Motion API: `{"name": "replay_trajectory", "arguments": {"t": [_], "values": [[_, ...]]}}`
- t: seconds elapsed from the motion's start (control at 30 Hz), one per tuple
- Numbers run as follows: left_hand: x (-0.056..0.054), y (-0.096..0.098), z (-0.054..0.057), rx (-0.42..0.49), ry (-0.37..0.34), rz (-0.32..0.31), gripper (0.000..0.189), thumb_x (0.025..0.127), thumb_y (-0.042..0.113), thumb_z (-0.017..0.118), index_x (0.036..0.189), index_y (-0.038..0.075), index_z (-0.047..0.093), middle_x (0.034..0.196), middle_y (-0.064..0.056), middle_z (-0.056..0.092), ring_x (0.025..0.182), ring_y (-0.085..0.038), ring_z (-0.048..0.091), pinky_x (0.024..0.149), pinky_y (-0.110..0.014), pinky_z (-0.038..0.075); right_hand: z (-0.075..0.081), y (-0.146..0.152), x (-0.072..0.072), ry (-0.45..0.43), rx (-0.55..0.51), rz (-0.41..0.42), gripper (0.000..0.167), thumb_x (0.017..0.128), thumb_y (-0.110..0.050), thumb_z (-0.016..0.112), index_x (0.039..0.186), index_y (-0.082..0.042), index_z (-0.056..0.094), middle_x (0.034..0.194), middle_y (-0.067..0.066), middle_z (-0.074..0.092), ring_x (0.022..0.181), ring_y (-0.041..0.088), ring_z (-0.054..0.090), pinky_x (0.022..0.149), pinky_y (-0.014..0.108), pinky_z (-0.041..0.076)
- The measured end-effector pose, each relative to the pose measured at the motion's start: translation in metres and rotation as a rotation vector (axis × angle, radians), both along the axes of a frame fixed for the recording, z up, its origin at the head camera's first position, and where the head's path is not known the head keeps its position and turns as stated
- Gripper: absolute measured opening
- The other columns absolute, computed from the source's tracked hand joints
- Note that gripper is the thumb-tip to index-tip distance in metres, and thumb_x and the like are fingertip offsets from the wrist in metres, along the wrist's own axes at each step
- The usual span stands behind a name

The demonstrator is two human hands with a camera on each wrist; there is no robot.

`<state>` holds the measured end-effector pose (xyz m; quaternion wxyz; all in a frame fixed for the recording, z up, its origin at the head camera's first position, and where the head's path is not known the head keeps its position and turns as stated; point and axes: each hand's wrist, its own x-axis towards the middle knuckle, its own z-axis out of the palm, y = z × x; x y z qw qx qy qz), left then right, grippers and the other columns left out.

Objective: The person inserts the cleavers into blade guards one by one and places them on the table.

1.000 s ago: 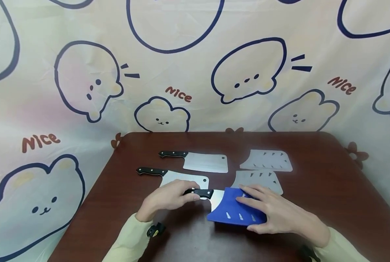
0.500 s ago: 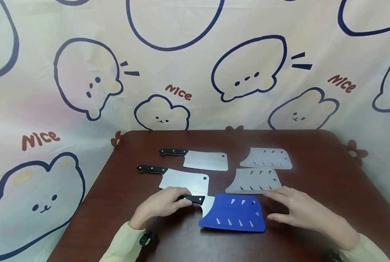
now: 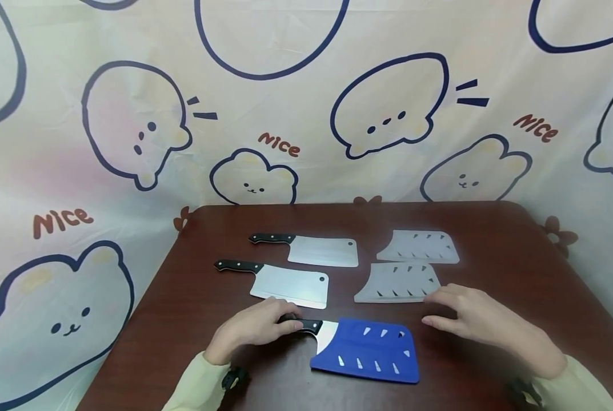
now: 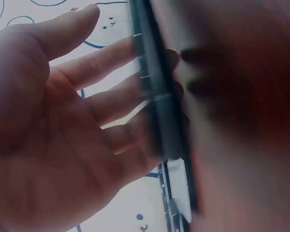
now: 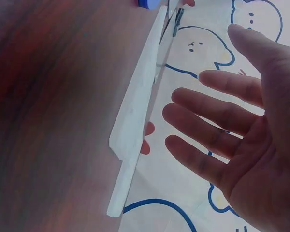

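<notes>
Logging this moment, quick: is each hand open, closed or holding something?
Left hand: at the handle of the blue-covered cleaver; whether it grips cannot be told.
Right hand: open, holding nothing.

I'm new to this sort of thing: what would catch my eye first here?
Probably the bright blue blade cover on the nearest cleaver, whose black handle is partly hidden by the left hand. Behind it lie two bare cleavers, with two white blade covers to their right.

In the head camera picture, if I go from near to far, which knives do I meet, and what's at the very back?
Black-handled metal cleaver in a blue slotted plastic cover → nearer bare rectangular silver metal cleaver → farther bare rectangular silver metal cleaver → cream cartoon-printed cloth.
</notes>
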<state>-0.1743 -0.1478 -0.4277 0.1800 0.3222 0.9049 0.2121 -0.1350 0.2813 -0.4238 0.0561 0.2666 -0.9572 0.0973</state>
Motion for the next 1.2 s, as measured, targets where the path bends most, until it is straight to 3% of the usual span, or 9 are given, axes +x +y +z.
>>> {"name": "replay_trajectory", "arguments": {"t": [0.4, 0.57, 0.67, 1.0, 1.2], "values": [[-0.006, -0.008, 0.018, 0.014, -0.005, 0.009, 0.028, 0.099, 0.035, 0.057, 0.115, 0.015, 0.070, 0.100, 0.009, 0.067, 0.089, -0.006, 0.056, 0.084, -0.032, 0.051, 0.011, -0.007, -0.009, -0.071, -0.013, -0.034, 0.045, 0.083, -0.053, 0.071, 0.111, -0.018, 0.072, 0.109, 0.001, 0.072, 0.096, 0.016, 0.067, 0.079, 0.038, 0.059], [-0.010, -0.009, 0.020, 0.004, 0.008, 0.002, 0.028, 0.099, 0.033, 0.058, 0.115, 0.014, 0.070, 0.099, 0.009, 0.067, 0.088, -0.007, 0.056, 0.083, -0.031, 0.051, 0.009, -0.006, -0.015, -0.026, -0.012, 0.007, 0.044, 0.083, -0.049, 0.074, 0.111, -0.016, 0.072, 0.109, 0.001, 0.071, 0.099, 0.018, 0.066, 0.080, 0.039, 0.058], [-0.016, -0.011, 0.021, 0.007, 0.024, 0.037, 0.028, 0.098, 0.031, 0.059, 0.117, 0.013, 0.069, 0.101, 0.006, 0.067, 0.090, -0.009, 0.058, 0.085, -0.033, 0.052, 0.005, -0.003, -0.023, -0.008, -0.010, 0.022, 0.050, 0.082, -0.051, 0.074, 0.116, -0.015, 0.070, 0.115, 0.005, 0.069, 0.106, 0.024, 0.064, 0.085, 0.045, 0.056], [-0.040, -0.029, 0.014, -0.037, 0.082, 0.268, 0.028, 0.095, 0.026, 0.064, 0.120, 0.014, 0.067, 0.110, -0.001, 0.068, 0.094, -0.014, 0.060, 0.087, -0.037, 0.054, -0.011, 0.010, -0.053, -0.083, 0.018, -0.013, 0.074, 0.080, -0.064, 0.069, 0.135, -0.016, 0.058, 0.136, 0.016, 0.057, 0.122, 0.036, 0.054, 0.093, 0.056, 0.050], [-0.059, -0.044, 0.012, -0.051, 0.121, 0.298, 0.029, 0.095, 0.024, 0.065, 0.121, 0.011, 0.067, 0.115, -0.008, 0.066, 0.097, -0.019, 0.060, 0.087, -0.040, 0.054, -0.024, 0.019, -0.064, -0.150, 0.004, -0.040, 0.084, 0.076, -0.066, 0.071, 0.143, -0.020, 0.049, 0.144, 0.017, 0.049, 0.127, 0.036, 0.049, 0.096, 0.058, 0.048]]}}
